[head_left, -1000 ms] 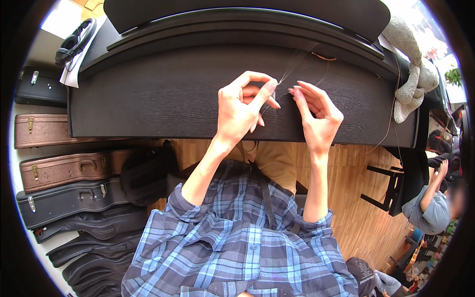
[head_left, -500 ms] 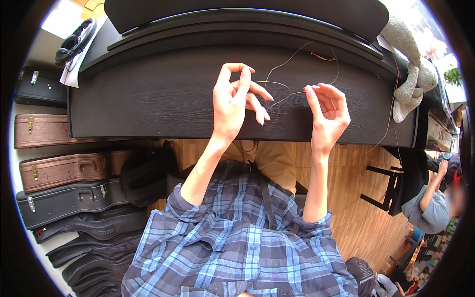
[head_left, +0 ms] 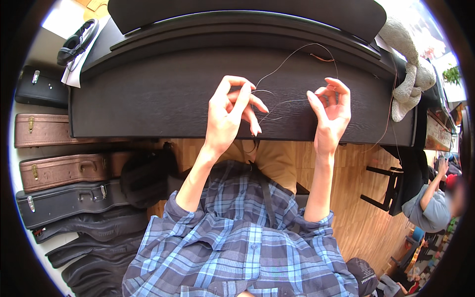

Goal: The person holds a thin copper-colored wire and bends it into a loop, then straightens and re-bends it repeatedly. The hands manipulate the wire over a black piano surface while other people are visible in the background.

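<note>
A thin, pale instrument string loops in the air over the black wood-grained lid of a piano-like cabinet. My left hand pinches it between thumb and forefinger, the other fingers loosely spread; a short curved piece sticks out beyond the pinch. To the right, my right hand is curled round another stretch of the string, which meets the thumb and comes out above the fingertips. Its exact grip is partly hidden. Near the loop's top lies a coppery length of string.
Headphones lie at the far left; a grey plush toy sits at the right end beside thin hanging strings. Instrument cases are stacked on the left. A black stool and another person are to the right.
My left hand has moved slightly left and nearer to me. My right hand's forefinger has lifted away from the thumb. The string's loop has widened.
</note>
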### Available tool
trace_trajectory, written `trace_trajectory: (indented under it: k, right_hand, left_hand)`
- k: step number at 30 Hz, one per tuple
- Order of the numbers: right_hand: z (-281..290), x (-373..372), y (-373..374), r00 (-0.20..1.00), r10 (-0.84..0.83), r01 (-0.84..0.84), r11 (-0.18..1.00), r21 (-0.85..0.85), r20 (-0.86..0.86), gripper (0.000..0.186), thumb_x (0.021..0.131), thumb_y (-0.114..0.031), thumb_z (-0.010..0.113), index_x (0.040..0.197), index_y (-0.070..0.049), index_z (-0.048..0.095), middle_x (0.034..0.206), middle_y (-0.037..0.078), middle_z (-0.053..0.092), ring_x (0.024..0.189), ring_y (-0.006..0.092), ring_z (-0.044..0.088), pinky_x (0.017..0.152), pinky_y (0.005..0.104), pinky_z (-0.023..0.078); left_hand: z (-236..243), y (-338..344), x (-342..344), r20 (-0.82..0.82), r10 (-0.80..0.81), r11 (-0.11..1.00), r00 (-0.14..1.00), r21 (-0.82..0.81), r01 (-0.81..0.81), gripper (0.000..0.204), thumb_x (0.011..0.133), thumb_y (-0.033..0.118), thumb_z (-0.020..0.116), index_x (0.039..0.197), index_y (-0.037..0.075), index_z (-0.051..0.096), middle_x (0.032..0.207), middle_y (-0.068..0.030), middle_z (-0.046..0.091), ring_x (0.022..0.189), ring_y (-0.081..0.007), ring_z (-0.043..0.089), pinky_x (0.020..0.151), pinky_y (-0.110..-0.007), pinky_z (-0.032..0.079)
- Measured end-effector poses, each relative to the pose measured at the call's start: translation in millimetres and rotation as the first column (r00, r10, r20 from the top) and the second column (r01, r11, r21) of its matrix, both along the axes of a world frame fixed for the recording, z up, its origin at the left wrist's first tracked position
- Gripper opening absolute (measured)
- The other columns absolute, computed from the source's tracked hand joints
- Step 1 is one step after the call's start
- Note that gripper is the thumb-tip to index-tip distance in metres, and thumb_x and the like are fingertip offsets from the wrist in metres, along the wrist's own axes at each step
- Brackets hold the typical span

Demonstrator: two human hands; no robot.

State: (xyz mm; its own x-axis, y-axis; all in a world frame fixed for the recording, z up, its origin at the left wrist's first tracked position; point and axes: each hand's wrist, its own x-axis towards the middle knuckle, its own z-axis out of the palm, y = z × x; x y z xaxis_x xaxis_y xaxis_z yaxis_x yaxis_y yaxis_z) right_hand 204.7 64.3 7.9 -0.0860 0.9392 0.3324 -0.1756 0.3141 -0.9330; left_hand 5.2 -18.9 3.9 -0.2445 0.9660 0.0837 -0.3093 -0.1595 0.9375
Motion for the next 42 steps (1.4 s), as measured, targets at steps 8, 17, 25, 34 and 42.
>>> trace_trajectory:
  k: [8, 17, 25, 34, 42]
  right_hand:
    - [-8, 8, 1, 0.973, -0.220, 0.228, 0.964, 0.137, -0.067, 0.043, 0.083, 0.017, 0.075, 0.118, -0.003, 0.060, 0.099, 0.003, 0.056, 0.091, 0.0093, 0.057, 0.085, 0.0240, 0.050]
    - [-8, 39, 0, 0.938, -0.224, 0.213, 0.974, -0.071, -0.263, 0.036, 0.088, 0.015, 0.070, 0.118, -0.004, 0.060, 0.108, 0.003, 0.053, 0.100, 0.0116, 0.057, 0.098, 0.0274, 0.052]
    - [8, 71, 0, 0.994, 0.100, -0.086, 0.953, -0.289, 0.034, 0.057, 0.089, 0.004, 0.076, 0.141, -0.005, 0.057, 0.125, 0.009, 0.065, 0.106, 0.0093, 0.060, 0.099, 0.0230, 0.050]
    - [5, 91, -1, 0.963, 0.269, -0.252, 0.923, -0.291, 0.019, 0.027, 0.108, -0.013, 0.058, 0.133, -0.003, 0.062, 0.101, 0.005, 0.071, 0.055, -0.0011, 0.039, 0.047, 0.0155, 0.030]
    - [-7, 93, 2, 0.998, 0.049, -0.055, 0.986, -0.157, -0.041, 0.028, 0.111, -0.016, 0.053, 0.137, -0.005, 0.058, 0.120, 0.009, 0.069, 0.062, 0.0029, 0.047, 0.057, 0.0184, 0.042]
  left_hand:
    - [3, -19, -14, -0.112, 0.221, 0.971, 0.969, -0.068, -0.230, 0.028, 0.109, 0.021, 0.055, 0.124, -0.003, 0.053, 0.102, -0.0141, 0.065, 0.062, -0.0177, 0.070, 0.043, -0.029, 0.059]
    - [-2, -15, -27, 0.055, 0.079, 0.995, 0.995, -0.056, -0.076, 0.025, 0.111, 0.024, 0.053, 0.117, 0.000, 0.051, 0.093, -0.0146, 0.065, 0.059, -0.0193, 0.070, 0.042, -0.029, 0.057]
    - [-2, -10, -32, 0.159, -0.033, 0.997, 0.987, -0.058, 0.043, 0.026, 0.113, 0.027, 0.046, 0.114, 0.001, 0.049, 0.084, -0.0198, 0.071, 0.055, -0.0210, 0.070, 0.045, -0.029, 0.057]
    - [1, -1, -35, 0.182, -0.085, 0.990, 0.980, -0.092, 0.103, 0.024, 0.113, 0.027, 0.046, 0.115, 0.003, 0.048, 0.090, -0.0225, 0.072, 0.053, -0.0197, 0.067, 0.043, -0.027, 0.054]
    - [-2, 3, -34, 0.223, -0.074, 0.994, 0.972, -0.056, 0.089, 0.023, 0.113, 0.027, 0.048, 0.114, 0.004, 0.050, 0.093, -0.0202, 0.072, 0.056, -0.0170, 0.067, 0.047, -0.026, 0.055]
